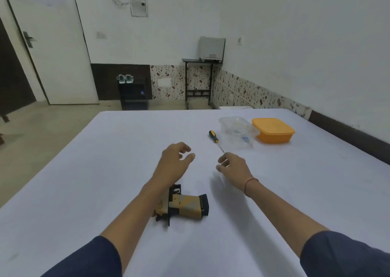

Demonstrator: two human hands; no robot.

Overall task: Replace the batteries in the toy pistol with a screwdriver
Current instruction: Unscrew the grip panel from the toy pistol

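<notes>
**Both hands empty above the table, toy pistol lying below them**

The toy pistol (pixel 186 206), yellow and black, lies on its side on the pale table (pixel 95 160) in the lower middle of the frame. Its grip points to the right. The left forearm crosses over its left part and hides that end.

The left hand (pixel 175 162) hangs at the centre of the frame, above the pistol in the picture. Its fingers are spread and loosely bent, and it holds nothing. The right hand (pixel 234 169) is just to the right of it, apart from it, with fingers loosely curled and nothing in them. A thin reddish band sits on the right wrist. Dark blue sleeves cover both upper arms at the bottom edge.

The screwdriver (pixel 215 138), with a black and yellow handle, lies on the table right of centre. Its thin shaft points down toward the right hand, and its tip ends just at the fingers; whether they touch cannot be told.

Further right, a clear plastic container (pixel 237 129) stands beside the screwdriver, holding something small and blue that is too small to make out. An orange lidded box (pixel 273 130) stands just beside it on the right.
</notes>
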